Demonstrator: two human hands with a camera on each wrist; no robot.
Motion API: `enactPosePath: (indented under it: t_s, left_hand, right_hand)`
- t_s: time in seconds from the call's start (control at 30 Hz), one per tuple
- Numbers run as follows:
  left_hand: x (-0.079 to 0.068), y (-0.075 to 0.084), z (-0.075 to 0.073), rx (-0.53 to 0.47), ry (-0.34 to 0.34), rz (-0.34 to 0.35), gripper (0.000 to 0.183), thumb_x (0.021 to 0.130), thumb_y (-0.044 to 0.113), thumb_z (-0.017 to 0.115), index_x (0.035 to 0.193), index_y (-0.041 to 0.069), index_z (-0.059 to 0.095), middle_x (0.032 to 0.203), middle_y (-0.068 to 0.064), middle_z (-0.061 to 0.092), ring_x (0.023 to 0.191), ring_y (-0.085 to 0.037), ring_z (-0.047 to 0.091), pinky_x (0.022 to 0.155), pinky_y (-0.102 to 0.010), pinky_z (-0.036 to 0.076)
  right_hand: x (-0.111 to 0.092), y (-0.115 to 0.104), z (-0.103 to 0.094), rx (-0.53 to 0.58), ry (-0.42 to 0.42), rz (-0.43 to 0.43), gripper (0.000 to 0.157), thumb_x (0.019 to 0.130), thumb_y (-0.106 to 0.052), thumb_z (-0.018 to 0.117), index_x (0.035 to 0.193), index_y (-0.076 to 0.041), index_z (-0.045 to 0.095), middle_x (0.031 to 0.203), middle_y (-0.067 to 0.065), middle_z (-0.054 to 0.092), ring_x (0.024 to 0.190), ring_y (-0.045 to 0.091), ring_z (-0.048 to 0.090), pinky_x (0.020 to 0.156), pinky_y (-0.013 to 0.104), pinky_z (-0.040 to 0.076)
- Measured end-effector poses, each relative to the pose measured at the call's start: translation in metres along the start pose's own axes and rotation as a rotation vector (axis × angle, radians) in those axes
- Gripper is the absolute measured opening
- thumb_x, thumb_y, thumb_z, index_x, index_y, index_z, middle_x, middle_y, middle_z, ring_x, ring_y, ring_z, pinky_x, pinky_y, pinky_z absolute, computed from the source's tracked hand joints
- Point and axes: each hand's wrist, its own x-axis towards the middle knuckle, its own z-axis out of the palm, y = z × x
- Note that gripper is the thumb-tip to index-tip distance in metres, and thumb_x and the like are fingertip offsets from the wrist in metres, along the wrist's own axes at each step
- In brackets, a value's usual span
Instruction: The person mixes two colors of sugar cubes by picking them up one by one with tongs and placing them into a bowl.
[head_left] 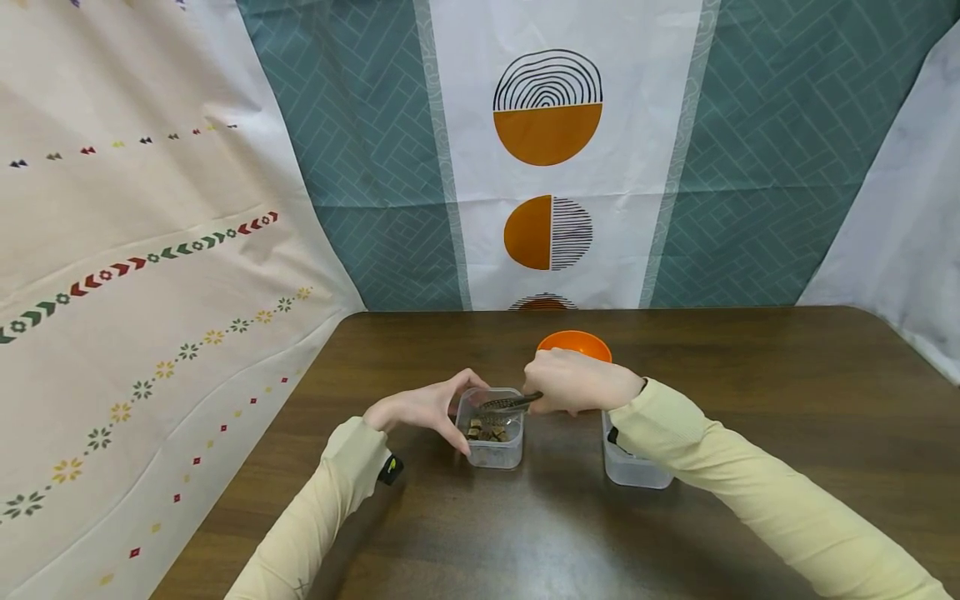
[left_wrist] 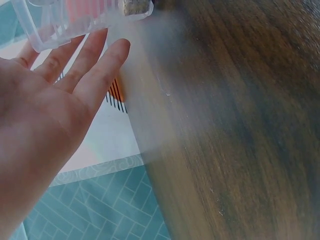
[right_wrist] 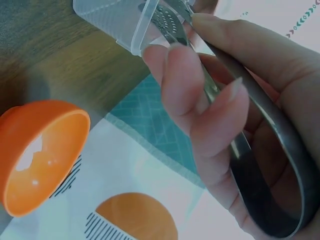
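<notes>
A clear plastic container (head_left: 495, 454) stands on the table with several small brown pieces (head_left: 486, 432) at its bottom. My left hand (head_left: 431, 410) holds it from the left side, thumb at the near corner and fingers at the far one. In the left wrist view, those fingers reach up along the container wall (left_wrist: 60, 37). My right hand (head_left: 573, 382) grips metal tongs (right_wrist: 272, 120), the bend of the tongs lying in the palm. Their perforated tips (right_wrist: 167, 22) reach into the container above the pieces.
Behind my right hand is an orange bowl (head_left: 576, 340), partly hidden by it. A second clear container (head_left: 637, 475) stands to the right, under my right forearm. The brown wooden table (head_left: 787, 433) ends at a patterned cloth backdrop (head_left: 795, 167).
</notes>
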Motion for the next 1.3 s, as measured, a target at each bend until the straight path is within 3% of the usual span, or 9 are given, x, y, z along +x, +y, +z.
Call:
enactPosePath:
  t_s: [0.2,0.3,0.4,0.53,0.77,0.9,1.0,1.1,1.3]
  left_hand:
    - [-0.001,0.002,0.000,0.028,0.007,-0.020,0.076,0.067,0.014,0.081,0.125,0.011,0.032,0.116,-0.007,0.038,0.108,-0.019,0.039,0.088,-0.038,0.037]
    - [-0.001,0.003,0.000,0.040,0.014,-0.038,0.077,0.067,0.016,0.082,0.125,0.012,0.031,0.114,-0.009,0.037,0.107,-0.019,0.040,0.088,-0.038,0.037]
    - [-0.002,0.003,-0.001,0.041,0.017,-0.054,0.077,0.067,0.017,0.082,0.125,0.013,0.031,0.116,-0.008,0.038,0.109,-0.018,0.041,0.089,-0.038,0.036]
    - [-0.002,0.002,-0.001,0.036,0.010,-0.046,0.077,0.068,0.017,0.081,0.126,0.012,0.031,0.120,-0.007,0.038,0.111,-0.018,0.040,0.089,-0.039,0.035]
    - [-0.001,0.001,-0.001,0.028,0.003,-0.023,0.077,0.068,0.015,0.081,0.126,0.008,0.031,0.120,-0.010,0.038,0.111,-0.022,0.040,0.089,-0.038,0.036]
    - [0.000,0.000,-0.001,0.031,0.007,-0.022,0.078,0.067,0.015,0.082,0.126,0.007,0.031,0.120,-0.011,0.039,0.111,-0.023,0.040,0.088,-0.038,0.036]
    - [0.000,-0.001,-0.001,0.032,0.007,-0.022,0.078,0.067,0.015,0.082,0.126,0.007,0.031,0.120,-0.011,0.039,0.111,-0.022,0.040,0.088,-0.038,0.036]
    - [0.000,0.000,0.000,0.028,0.003,-0.022,0.077,0.067,0.015,0.081,0.126,0.008,0.031,0.120,-0.011,0.038,0.111,-0.021,0.040,0.089,-0.038,0.036]
    - [0.000,0.000,0.000,0.033,0.002,-0.023,0.078,0.067,0.015,0.081,0.126,0.008,0.031,0.120,-0.011,0.038,0.110,-0.022,0.039,0.089,-0.037,0.036]
  right_hand:
    - [-0.011,0.003,-0.008,0.037,0.001,0.038,0.016,0.082,-0.018,0.067,0.094,-0.008,0.070,0.055,-0.009,0.052,0.031,0.006,0.044,0.050,0.019,0.043]
    - [-0.018,0.005,-0.015,0.039,0.040,0.031,0.009,0.082,-0.019,0.067,0.079,-0.011,0.069,0.058,-0.008,0.049,0.032,0.006,0.043,0.057,0.019,0.043]
    - [-0.025,0.008,-0.020,0.052,0.087,0.014,0.026,0.081,-0.017,0.068,0.059,-0.016,0.054,0.064,-0.007,0.043,0.033,0.005,0.043,0.056,0.020,0.042]
    - [-0.032,0.013,-0.026,0.111,0.109,0.013,0.034,0.082,-0.016,0.067,0.057,-0.016,0.045,0.056,-0.008,0.039,0.033,0.005,0.043,0.050,0.022,0.041]
    - [-0.046,0.034,-0.038,0.218,0.088,0.100,0.006,0.084,-0.014,0.065,0.080,-0.012,0.069,0.047,-0.008,0.043,0.033,0.009,0.044,0.047,0.025,0.043]
    - [-0.051,0.051,-0.040,0.219,0.103,0.135,0.023,0.084,-0.012,0.065,0.103,0.001,0.067,0.054,-0.007,0.055,0.033,0.011,0.046,0.050,0.026,0.045]
    - [-0.053,0.062,-0.038,0.210,0.093,0.150,0.030,0.084,-0.012,0.065,0.108,0.006,0.063,0.057,-0.006,0.058,0.033,0.013,0.047,0.053,0.025,0.047]
    - [-0.053,0.070,-0.035,0.206,0.082,0.163,0.025,0.084,-0.010,0.064,0.104,0.005,0.065,0.055,-0.006,0.056,0.034,0.015,0.048,0.057,0.025,0.047]
    - [-0.053,0.081,-0.028,0.222,0.071,0.177,0.007,0.085,-0.008,0.063,0.082,-0.008,0.069,0.052,-0.005,0.053,0.037,0.020,0.050,0.047,0.027,0.044]
